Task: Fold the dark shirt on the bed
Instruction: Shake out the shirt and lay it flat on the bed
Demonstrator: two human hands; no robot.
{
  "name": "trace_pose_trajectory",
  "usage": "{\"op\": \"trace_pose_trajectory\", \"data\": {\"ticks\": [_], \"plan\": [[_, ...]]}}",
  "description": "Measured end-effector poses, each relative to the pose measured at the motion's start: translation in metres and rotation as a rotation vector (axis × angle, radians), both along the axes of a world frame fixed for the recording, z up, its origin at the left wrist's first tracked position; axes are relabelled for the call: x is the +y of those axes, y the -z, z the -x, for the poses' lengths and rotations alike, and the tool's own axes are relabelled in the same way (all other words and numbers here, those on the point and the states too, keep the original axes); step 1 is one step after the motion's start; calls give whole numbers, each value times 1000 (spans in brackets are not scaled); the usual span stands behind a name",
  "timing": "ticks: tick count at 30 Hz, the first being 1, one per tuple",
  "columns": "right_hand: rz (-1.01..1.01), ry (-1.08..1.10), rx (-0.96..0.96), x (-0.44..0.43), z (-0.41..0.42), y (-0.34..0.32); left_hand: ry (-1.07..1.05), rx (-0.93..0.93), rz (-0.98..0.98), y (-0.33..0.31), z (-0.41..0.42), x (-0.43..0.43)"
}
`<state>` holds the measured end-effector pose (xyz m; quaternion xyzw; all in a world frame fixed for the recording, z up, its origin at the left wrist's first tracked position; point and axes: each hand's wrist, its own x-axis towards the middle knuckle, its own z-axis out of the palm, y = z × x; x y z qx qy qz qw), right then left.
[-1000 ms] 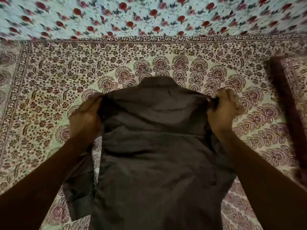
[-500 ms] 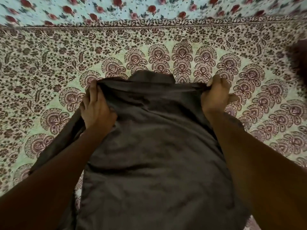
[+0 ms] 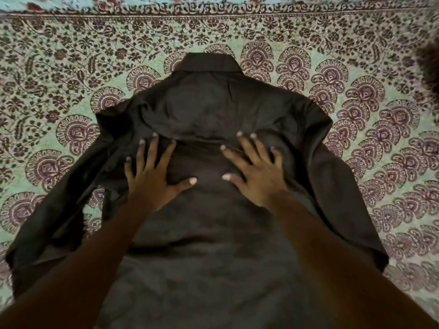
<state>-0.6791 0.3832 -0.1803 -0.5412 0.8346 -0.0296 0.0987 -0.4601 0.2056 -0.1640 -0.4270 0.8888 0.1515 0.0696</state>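
Note:
The dark shirt (image 3: 213,108) lies back side up on the bed, collar pointing away from me, one sleeve spread out to the left and one to the right. A crease runs across the fabric just beyond my fingertips. My left hand (image 3: 154,176) rests flat on the shirt's upper back, fingers spread, holding nothing. My right hand (image 3: 255,172) lies flat beside it, fingers also spread, palm on the cloth. Both forearms cover the lower part of the shirt.
The bed is covered by a pale green bedspread (image 3: 71,67) with a dark floral and paisley print. A lighter cloth with red flowers (image 3: 213,2) lies along the far edge. A blurred dark object (image 3: 430,67) shows at the right edge.
Both hands let go of the shirt's shoulders and moved inward onto its back, now lying flat with fingers spread. The shirt has settled onto the bed with its sleeves spread outward.

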Motion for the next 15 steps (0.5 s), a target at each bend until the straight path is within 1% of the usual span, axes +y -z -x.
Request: {"op": "trace_pose_trajectory", "data": {"ticks": [1,3,5,6,7,8,9,10,11,12,13,14,15], "plan": [[36,150,0,-1,14,3,-25,-15,-35,2,1,-6],[114,434,-68,-4,43,2,-46,-68,-121,-1,5,-15],[82,625,-85,-12,58,-3,-54,-118,-200,-7,8,-19],[54,674,-47,-20,55,-8,-51,-146,-233,-10,8,-20],[60,663,22,-27,48,-11,-44,-173,-263,-11,11,-20],[95,562,86,-34,36,-15,-39,-193,-280,-13,12,-20],[127,361,116,-38,21,-13,-40,-205,-289,-16,13,-21],[147,115,130,-38,6,-9,-45,-210,-293,-18,13,-22],[132,-76,123,-34,-4,-5,-55,-212,-297,-20,13,-22],[107,-163,118,-30,-4,-1,-73,-208,-305,-21,14,-21],[95,-144,117,-27,6,3,-101,-195,-311,-22,15,-21],[88,-32,117,-26,20,6,-130,-179,-310,-22,15,-20],[68,137,102,-26,36,6,-151,-166,-304,-21,15,-19]]}}
